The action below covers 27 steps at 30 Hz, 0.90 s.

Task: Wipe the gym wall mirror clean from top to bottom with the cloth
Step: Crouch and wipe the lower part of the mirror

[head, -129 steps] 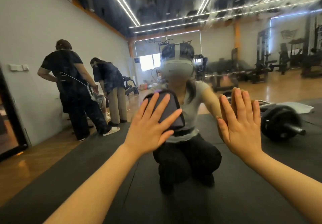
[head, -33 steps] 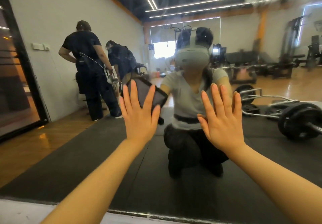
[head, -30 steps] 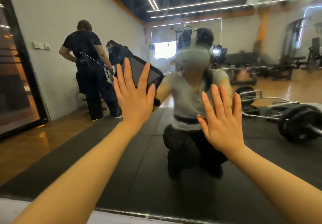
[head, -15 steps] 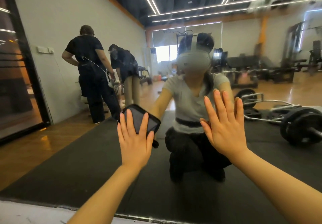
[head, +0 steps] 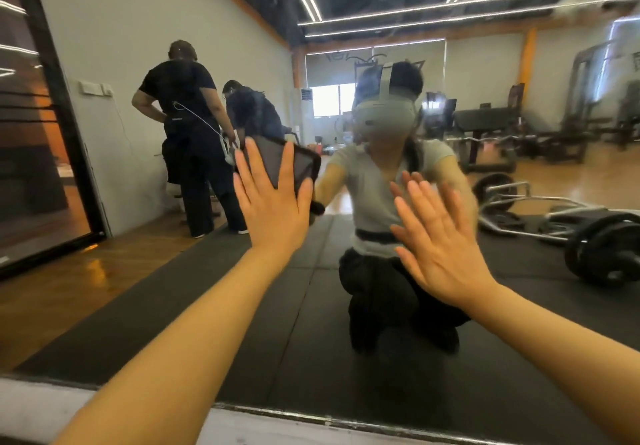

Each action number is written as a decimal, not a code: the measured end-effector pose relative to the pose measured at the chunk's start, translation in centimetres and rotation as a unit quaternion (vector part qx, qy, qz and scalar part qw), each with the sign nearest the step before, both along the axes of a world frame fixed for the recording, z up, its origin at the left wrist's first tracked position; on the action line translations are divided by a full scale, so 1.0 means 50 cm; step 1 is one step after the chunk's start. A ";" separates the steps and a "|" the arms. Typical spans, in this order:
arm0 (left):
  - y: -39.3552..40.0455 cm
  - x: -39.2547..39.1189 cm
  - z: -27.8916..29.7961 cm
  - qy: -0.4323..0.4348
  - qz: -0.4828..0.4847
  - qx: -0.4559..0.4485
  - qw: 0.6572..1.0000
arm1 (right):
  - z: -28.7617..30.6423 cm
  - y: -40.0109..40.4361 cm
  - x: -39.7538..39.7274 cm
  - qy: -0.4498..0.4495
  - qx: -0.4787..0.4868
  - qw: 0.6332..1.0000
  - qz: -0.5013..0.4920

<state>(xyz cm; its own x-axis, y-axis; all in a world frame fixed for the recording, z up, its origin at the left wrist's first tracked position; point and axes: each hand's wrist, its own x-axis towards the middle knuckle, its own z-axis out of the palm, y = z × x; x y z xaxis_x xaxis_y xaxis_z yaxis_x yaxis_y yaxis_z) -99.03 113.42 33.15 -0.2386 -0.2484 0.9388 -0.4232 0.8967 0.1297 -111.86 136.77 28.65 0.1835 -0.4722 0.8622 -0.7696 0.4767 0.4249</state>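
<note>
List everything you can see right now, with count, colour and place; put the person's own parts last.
mirror: one, fills the view, smears at upper right
cloth: one, dark, flat against the glass under the left hand
reflected bystanders: two, dark clothes, left
reflected barbell: one, black plates, right, on dark mats
reflected wearer: one, grey top, kneeling, centre
sill: one, white, below the mirror
left hand: fingers straight, pressing the cloth
right hand: fingers straight, held up at the glass
</note>
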 end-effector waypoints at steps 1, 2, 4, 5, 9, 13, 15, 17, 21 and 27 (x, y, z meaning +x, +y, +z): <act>-0.010 0.002 0.032 0.002 0.002 -0.008 1.000 | 0.002 -0.024 0.015 -0.008 0.006 1.000 0.004; -0.019 0.005 0.057 -0.001 0.002 -0.020 1.000 | 0.005 -0.046 0.028 -0.016 0.010 1.000 0.003; -0.033 0.012 0.081 -0.015 0.001 -0.044 0.999 | 0.011 -0.083 0.048 -0.023 0.012 1.000 -0.008; -0.038 0.014 0.083 -0.021 0.004 -0.053 0.998 | 0.014 -0.098 0.055 -0.025 0.011 1.000 -0.014; -0.040 0.018 0.052 -0.031 0.009 -0.061 0.998 | -0.002 -0.143 0.064 -0.027 0.002 0.999 -0.041; -0.039 0.024 -0.016 -0.036 0.000 -0.054 0.998 | -0.023 -0.159 0.051 -0.015 -0.018 0.997 -0.078; -0.039 0.028 -0.065 -0.041 -0.004 -0.056 0.998 | -0.025 -0.162 0.045 -0.007 -0.018 0.996 -0.087; -0.040 0.031 -0.123 -0.045 -0.005 -0.058 0.997 | -0.026 -0.163 0.042 -0.004 -0.020 0.996 -0.087; -0.028 0.032 -0.248 -0.054 0.021 -0.040 0.998 | -0.030 -0.163 0.036 0.006 -0.018 0.995 -0.096; -0.028 0.031 -0.281 -0.057 0.028 -0.028 0.998 | -0.031 -0.167 0.034 0.013 -0.026 0.996 -0.089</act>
